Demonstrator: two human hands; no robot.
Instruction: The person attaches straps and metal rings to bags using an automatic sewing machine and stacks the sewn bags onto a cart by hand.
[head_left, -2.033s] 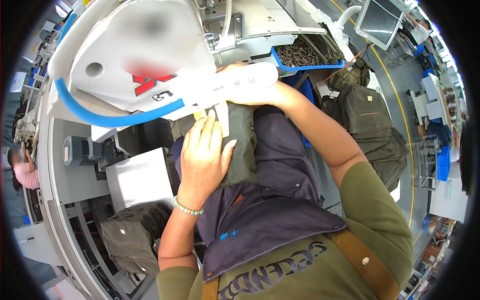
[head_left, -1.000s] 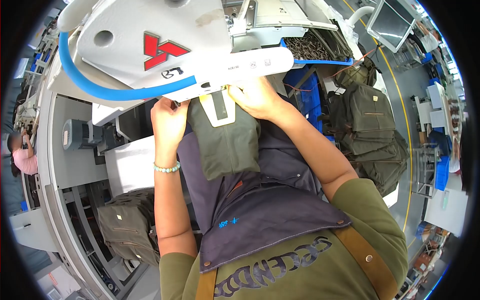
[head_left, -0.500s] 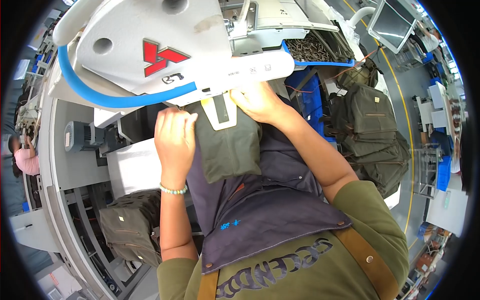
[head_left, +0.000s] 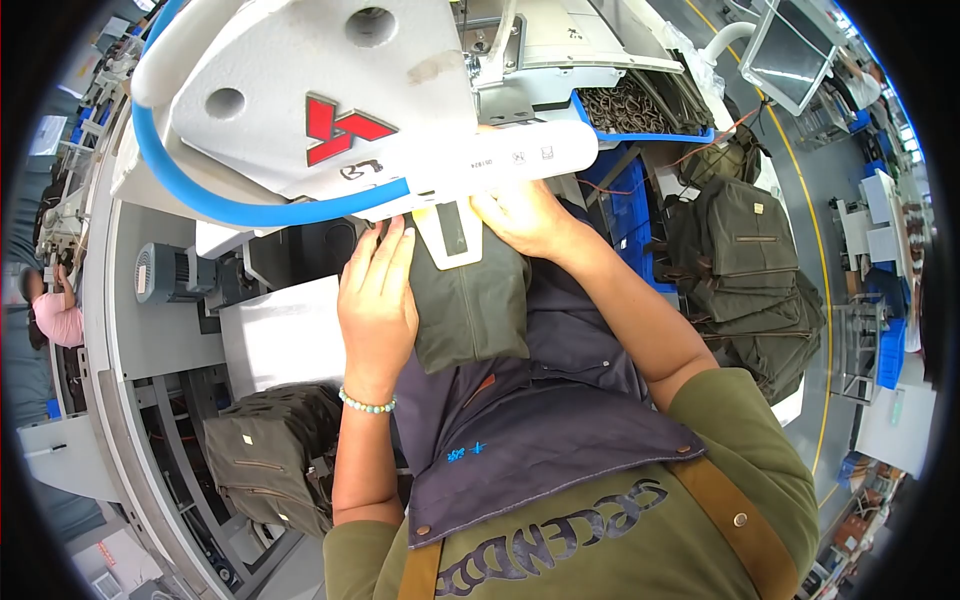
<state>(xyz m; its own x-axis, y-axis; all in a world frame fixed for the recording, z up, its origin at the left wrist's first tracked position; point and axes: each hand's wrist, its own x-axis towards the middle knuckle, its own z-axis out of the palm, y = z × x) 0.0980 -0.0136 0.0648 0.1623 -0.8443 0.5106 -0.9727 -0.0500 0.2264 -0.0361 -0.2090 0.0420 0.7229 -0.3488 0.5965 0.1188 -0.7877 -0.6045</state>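
Observation:
A dark green canvas bag piece [head_left: 470, 315] hangs toward my lap from under the white head of a sewing machine [head_left: 270, 130]. On its top part lies a pale, tapered frame plate [head_left: 460, 255] with a slot. My left hand [head_left: 380, 300], with a beaded bracelet, lies along the canvas's left side, its fingers stretched out and their tips near the machine's lower edge. My right hand [head_left: 530, 222] is at the plate's right edge, thumb against it. A white bar-shaped part [head_left: 530, 155] of the machine hides most of its fingers.
A blue hose [head_left: 250, 213] curves across the machine. Behind it, a blue tray [head_left: 650, 135] holds many small dark metal pieces. Green canvas bags are stacked at right [head_left: 750, 260] and lower left [head_left: 265, 450]. A motor [head_left: 175, 273] sits at left. A person in pink [head_left: 57, 317] is far left.
My left hand has moved right onto the canvas's side, and its curled fingers have straightened. My right hand stays by the plate. The view has shifted slightly.

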